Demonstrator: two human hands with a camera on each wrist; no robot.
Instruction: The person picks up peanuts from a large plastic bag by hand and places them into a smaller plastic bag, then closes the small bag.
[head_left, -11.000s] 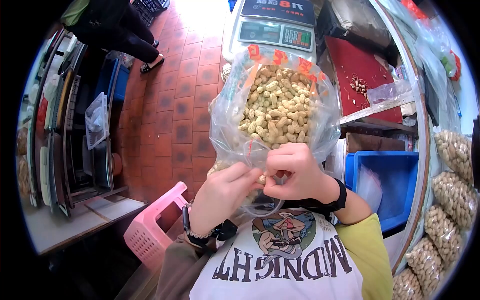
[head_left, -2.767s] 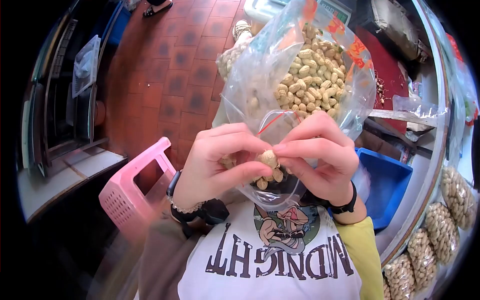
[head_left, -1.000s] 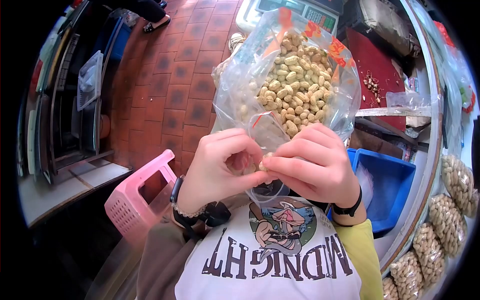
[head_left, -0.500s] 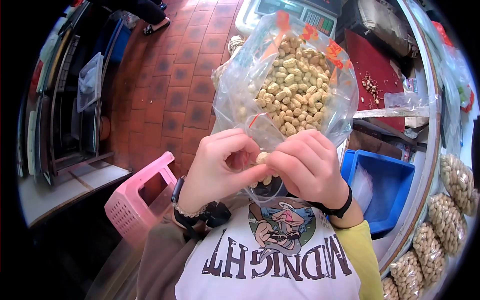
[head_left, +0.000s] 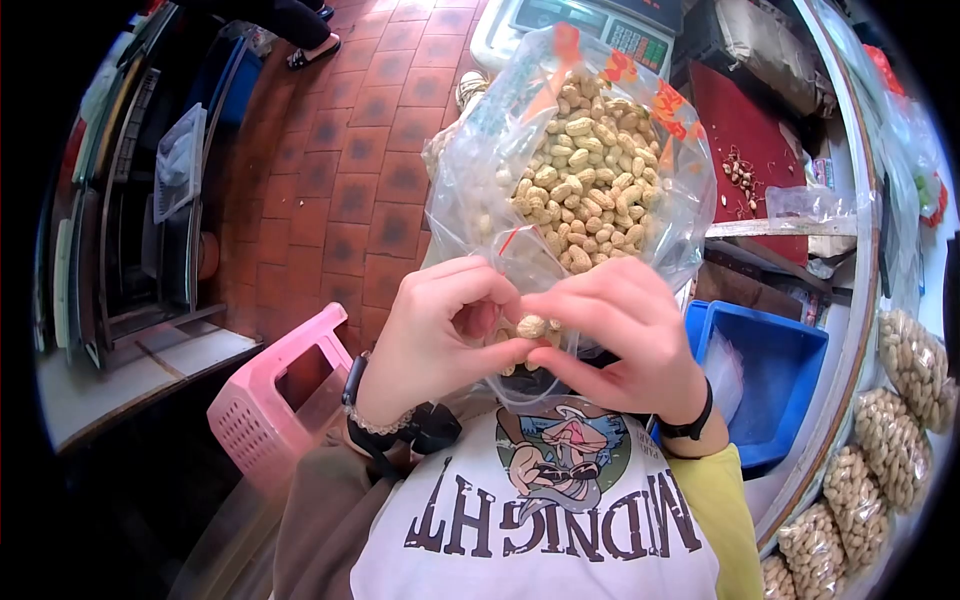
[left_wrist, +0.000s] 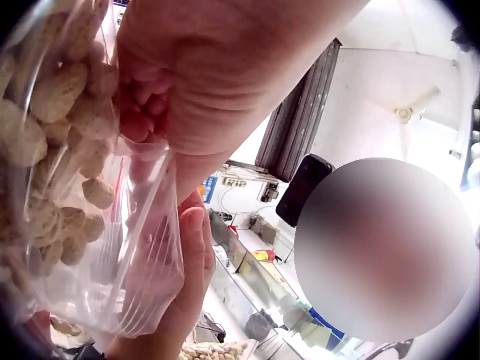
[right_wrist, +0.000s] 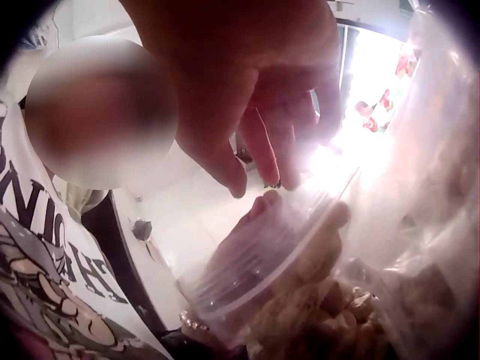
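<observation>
My left hand (head_left: 430, 335) grips the edge of a small clear zip bag (left_wrist: 139, 277) between curled fingers and thumb. Peanuts in their shells (left_wrist: 60, 94) fill much of this bag, and one peanut (head_left: 531, 326) shows at its mouth in the head view. My right hand (head_left: 625, 335) is at the opposite side of the mouth, thumb and fingers parted. In the right wrist view the right hand (right_wrist: 255, 82) hangs over the bag's rim (right_wrist: 285, 277) with nothing between its fingers. Beyond both hands stands a large clear bag (head_left: 460, 200) of loose peanuts (head_left: 590, 180).
A weighing scale (head_left: 500, 35) stands behind the large bag. Right of me are a blue bin (head_left: 790, 400), a red board (head_left: 735, 100) with scraps, and several packed peanut bags (head_left: 890, 435). A pink stool (head_left: 250, 415) is at left; a person's foot (head_left: 312, 52) shows farther off.
My right fingers and thumb, bunched at the small bag's mouth half a second ago, have spread apart, baring a peanut there. The left hand keeps its grip in nearly the same place.
</observation>
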